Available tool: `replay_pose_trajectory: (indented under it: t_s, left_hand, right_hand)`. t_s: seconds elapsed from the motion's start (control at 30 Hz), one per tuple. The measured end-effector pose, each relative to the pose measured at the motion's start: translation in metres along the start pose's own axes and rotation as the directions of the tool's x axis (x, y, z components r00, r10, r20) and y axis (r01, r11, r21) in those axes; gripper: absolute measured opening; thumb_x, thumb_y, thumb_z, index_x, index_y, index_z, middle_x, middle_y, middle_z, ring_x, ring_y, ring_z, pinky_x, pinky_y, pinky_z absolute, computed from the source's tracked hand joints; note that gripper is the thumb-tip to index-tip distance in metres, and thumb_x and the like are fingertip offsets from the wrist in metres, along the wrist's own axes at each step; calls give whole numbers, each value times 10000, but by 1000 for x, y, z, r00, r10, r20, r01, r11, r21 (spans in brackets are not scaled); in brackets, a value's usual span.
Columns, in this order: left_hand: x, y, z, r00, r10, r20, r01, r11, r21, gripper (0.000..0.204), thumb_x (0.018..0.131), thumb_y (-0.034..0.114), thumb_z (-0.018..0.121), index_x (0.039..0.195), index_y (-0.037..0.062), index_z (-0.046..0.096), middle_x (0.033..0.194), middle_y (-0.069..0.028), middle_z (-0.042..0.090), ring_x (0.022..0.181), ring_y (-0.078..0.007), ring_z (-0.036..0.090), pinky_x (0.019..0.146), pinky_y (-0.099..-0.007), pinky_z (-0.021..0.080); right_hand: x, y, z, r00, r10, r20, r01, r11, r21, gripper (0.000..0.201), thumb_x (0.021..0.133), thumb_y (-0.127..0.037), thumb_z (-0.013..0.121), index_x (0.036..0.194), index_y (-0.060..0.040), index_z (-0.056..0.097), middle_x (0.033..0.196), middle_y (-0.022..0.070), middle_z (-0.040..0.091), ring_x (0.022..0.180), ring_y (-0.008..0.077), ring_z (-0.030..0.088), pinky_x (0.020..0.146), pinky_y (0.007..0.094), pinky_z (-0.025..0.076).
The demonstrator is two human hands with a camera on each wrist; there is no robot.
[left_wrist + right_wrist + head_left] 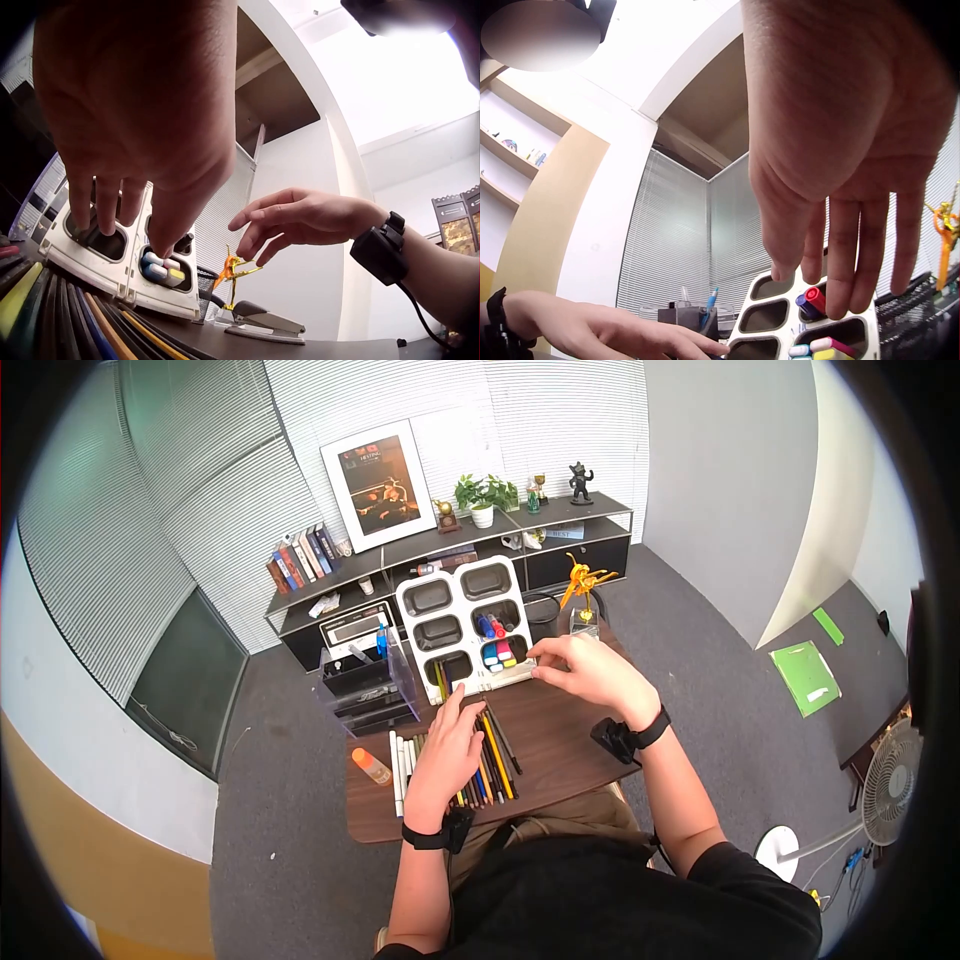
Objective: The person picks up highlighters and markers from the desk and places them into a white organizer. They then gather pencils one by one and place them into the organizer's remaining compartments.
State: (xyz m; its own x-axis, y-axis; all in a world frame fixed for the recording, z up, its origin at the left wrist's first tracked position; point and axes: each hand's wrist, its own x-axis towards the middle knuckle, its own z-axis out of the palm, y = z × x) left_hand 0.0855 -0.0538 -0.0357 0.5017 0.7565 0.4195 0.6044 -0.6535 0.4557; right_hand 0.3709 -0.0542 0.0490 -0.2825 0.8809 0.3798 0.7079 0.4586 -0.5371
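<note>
A white tray (pixel 463 612) with several dark compartments stands propped up at the back of the brown table. Its right compartments hold red and blue markers (pixel 497 626) and, below them, capped highlighters (pixel 498 655); a few pencils (pixel 441 678) are in the lower left one. The left hand (pixel 450 750), fingers extended, is over a row of pencils and pens (pixel 492 760). Beside the tray's lower right corner the right hand (pixel 590 672) hovers with relaxed fingers. Neither hand shows anything in its grip; in the left wrist view the right hand (pixel 307 219) hangs in the air.
An orange-capped glue bottle (pixel 371 766) lies left of the pens. Behind it stands a clear desk organizer (pixel 368 685). At the back right are an orange flower ornament (pixel 584 585) and, in the left wrist view, a stapler (pixel 266 321). A shelf (pixel 400 550) runs behind the table.
</note>
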Motion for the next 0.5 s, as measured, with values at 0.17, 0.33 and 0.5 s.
replay_pose_trajectory:
  t_s: [0.17,0.33,0.5]
  left_hand:
    - [-1,-1,-3,999,-43,-7,43,999,-33,448,1015,78,687,1448,-2,603,1684,-291,426,1521,-468,474,1235,-510,445]
    - [-1,-3,-2,998,-25,-52,25,1000,8,434,1012,82,698,1431,7,617,1648,-287,467,1500,-456,500,1236,-498,438]
    - [-1,4,-10,1000,6,-6,-7,1000,-12,336,986,90,729,1310,15,679,1506,-214,623,1431,-408,562,1189,-486,466]
  right_hand:
    - [0,0,1,1000,5,16,-5,1000,-4,304,1017,-183,747,1243,21,755,943,172,810,873,316,789,811,403,599]
    - [0,1,1,1000,-1,16,1,1000,-11,305,1015,-180,751,1241,24,754,935,169,807,865,313,786,810,398,598]
    - [-1,1,0,1000,0,12,0,1000,-7,297,1019,-179,749,1236,24,752,938,167,809,870,317,787,815,400,599]
